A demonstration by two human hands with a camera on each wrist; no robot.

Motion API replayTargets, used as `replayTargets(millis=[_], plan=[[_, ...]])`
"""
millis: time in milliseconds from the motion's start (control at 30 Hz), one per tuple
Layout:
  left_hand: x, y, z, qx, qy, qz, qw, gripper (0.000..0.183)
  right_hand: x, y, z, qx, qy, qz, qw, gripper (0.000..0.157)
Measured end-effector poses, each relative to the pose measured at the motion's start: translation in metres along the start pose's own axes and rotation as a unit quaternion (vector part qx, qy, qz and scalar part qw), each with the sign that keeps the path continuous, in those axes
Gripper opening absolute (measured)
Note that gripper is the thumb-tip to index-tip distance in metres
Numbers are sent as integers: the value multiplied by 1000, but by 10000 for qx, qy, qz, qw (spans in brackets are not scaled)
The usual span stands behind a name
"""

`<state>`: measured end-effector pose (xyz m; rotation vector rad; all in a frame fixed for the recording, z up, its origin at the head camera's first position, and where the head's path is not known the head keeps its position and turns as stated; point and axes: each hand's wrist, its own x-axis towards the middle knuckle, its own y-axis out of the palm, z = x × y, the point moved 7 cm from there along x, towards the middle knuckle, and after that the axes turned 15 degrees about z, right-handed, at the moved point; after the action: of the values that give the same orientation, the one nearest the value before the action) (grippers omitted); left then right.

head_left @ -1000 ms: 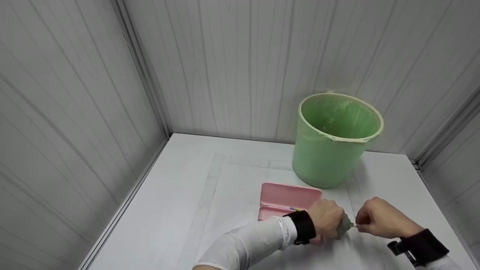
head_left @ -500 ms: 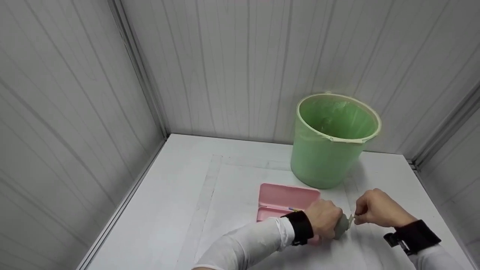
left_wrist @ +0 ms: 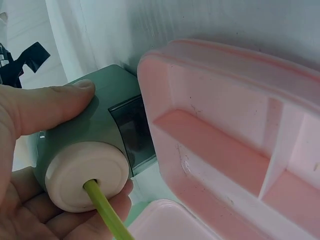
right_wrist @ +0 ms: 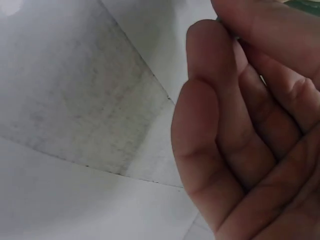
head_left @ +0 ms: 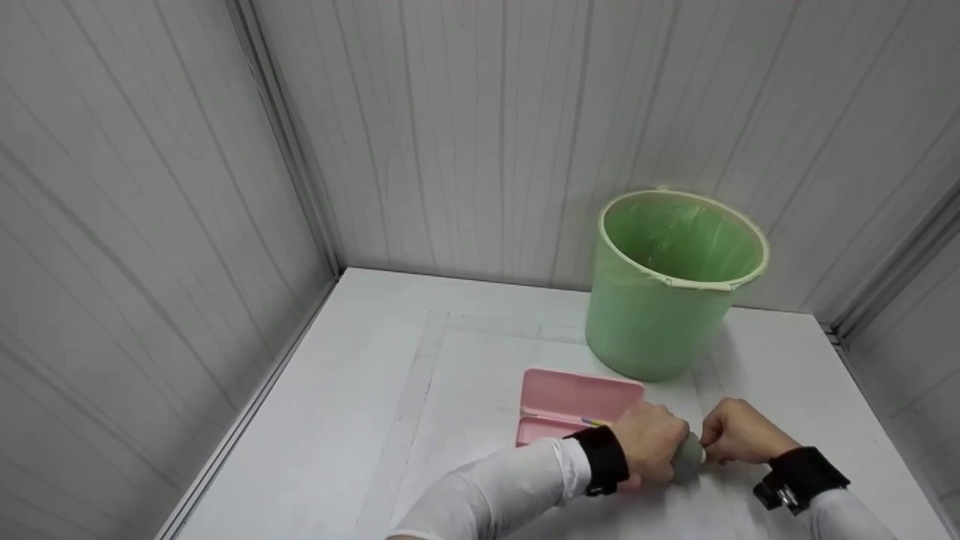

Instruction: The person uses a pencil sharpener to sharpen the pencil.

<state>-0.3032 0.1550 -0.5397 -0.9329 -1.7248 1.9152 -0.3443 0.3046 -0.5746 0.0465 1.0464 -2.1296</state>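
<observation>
My left hand [head_left: 651,441] grips a grey-green crank pencil sharpener [head_left: 687,459] low over the table. The left wrist view shows the thumb on top of the sharpener [left_wrist: 82,117] and fingers curled beneath. A yellow-green pencil [left_wrist: 106,211] goes into the hole of its pale round front, beside a dark window. My right hand [head_left: 744,433] pinches at the sharpener's other end, where the crank is mostly hidden by the fingers. The right wrist view has the thumb and curled fingers [right_wrist: 212,55] meeting, with whatever they pinch out of sight.
An open pink pencil case [head_left: 577,394] with divided compartments lies beside the left hand, partly behind it. A yellow and blue stick [head_left: 596,422] shows above the case. Behind stands a tall green bucket [head_left: 649,330]. Panelled walls [head_left: 450,135] border the white table [head_left: 360,360].
My right hand has risen slightly, then dropped lower and closer to the sharpener, carrying the crank round. The left hand has kept its grip almost in place.
</observation>
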Motion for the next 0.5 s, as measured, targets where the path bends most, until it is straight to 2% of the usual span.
replayTargets(millis=[267,500], plan=[[0,1,1,-188,-25,56,9998,26,-3,10,0,-64,-12,3,10000,13],[0,2,1,-203,-34,14,9998,26,-6,16,0,-17,-45,159,9999,25]])
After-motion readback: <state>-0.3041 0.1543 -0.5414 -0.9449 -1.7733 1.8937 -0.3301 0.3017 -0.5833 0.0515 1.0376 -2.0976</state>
